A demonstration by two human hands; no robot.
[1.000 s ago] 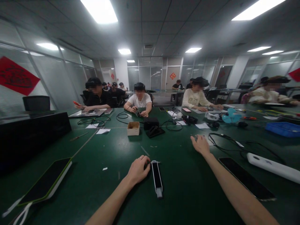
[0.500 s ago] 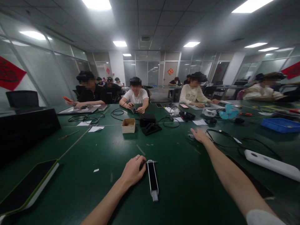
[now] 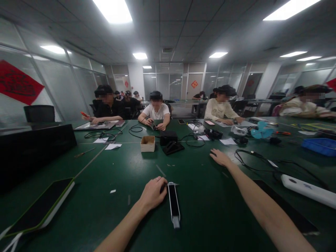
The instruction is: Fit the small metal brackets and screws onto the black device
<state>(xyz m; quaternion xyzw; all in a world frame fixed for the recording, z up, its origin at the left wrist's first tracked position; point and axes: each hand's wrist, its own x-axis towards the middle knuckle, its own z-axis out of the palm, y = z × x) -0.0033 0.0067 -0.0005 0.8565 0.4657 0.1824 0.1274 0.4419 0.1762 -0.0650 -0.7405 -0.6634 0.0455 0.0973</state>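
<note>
The left hand [image 3: 152, 193] was loosely curled, its fingertips [image 3: 165, 185] against the top end of one slim black-and-white bar [image 3: 173, 204], though I could not tell whether it was gripping the bar. A ring [image 3: 158, 179] sat on one finger. The bar lay lengthwise on the dark green bench [image 3: 207, 213], directly ahead of the person and just right of that hand. The right hand [image 3: 220, 158] was open and released, holding nothing, with its fingers extended well beyond the bar and near one looped black cable [image 3: 252, 161]. Past that cable lay one white oblong device [image 3: 308, 186]. Two flat black panels lay on the bench, one with a green edge [image 3: 39, 206] at the left and one [image 3: 286, 206] under the right forearm's side. Farther ahead stood one open cardboard box [image 3: 147, 144] and one black box [image 3: 168, 138], with one blue tray [image 3: 319, 147] off to the right and one small screwdriver [image 3: 84, 152] to the left. Four co-workers sat along the far side of the bench: one in black [image 3: 106, 108], one in a white T-shirt [image 3: 156, 110], and two in pale tops [image 3: 222, 109] [image 3: 301, 107].
</note>
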